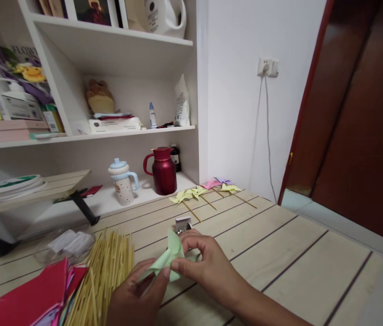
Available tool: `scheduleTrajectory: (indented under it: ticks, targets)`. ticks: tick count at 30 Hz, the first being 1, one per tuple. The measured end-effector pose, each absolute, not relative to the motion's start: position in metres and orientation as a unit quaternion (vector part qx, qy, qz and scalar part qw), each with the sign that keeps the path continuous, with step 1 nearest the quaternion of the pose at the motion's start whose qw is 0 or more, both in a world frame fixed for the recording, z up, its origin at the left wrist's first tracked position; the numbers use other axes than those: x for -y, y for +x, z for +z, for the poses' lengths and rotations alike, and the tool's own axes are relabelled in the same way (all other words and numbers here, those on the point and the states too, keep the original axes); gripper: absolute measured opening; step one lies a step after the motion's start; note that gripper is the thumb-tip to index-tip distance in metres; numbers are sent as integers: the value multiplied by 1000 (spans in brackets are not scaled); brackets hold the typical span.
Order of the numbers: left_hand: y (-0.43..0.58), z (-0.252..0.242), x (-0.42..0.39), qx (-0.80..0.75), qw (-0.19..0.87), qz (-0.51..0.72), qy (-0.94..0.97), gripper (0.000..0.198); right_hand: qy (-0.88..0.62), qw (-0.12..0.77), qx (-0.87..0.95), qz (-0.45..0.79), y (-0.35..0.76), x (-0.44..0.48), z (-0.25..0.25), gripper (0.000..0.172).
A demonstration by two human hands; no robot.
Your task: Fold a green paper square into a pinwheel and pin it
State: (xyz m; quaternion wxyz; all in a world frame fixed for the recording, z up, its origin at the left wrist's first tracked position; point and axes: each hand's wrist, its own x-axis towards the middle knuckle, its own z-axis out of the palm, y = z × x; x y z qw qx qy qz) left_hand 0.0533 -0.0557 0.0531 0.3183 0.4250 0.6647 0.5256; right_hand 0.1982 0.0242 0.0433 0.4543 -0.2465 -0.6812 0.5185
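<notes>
Both hands meet low over the wooden table (279, 253), holding a folded light green paper (169, 253). My left hand (137, 294) grips it from below, thumb up against the paper. My right hand (201, 265) pinches its right side with thumb and fingertips. Just left of the hands lies a bundle of thin bamboo sticks (106, 276). A small white box (182, 224) stands right behind the paper.
Red and pink paper sheets (35, 299) lie at the front left. Several finished paper pinwheels on sticks (208, 190) rest at the table's far edge. A red thermos jug (164, 172) and a small cup with blue lid (123, 183) stand on the shelf behind.
</notes>
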Motion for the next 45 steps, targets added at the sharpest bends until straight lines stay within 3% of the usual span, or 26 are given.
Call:
scheduleTrajectory:
  ticks: [11,19,28,45]
  targets:
    - [53,47,57,-687,285,526,412,24,-270,447,658,543,195,-24,44,26]
    - [52,54,57,-723,340,461,387,27,-275,417,654,569,196,-22,45,19]
    - [48,51,59,-739,357,456,345,43,-276,421,669,547,198,-27,37,15]
    - [48,51,56,-749,328,459,348,37,-265,429,658,560,198,-27,37,20]
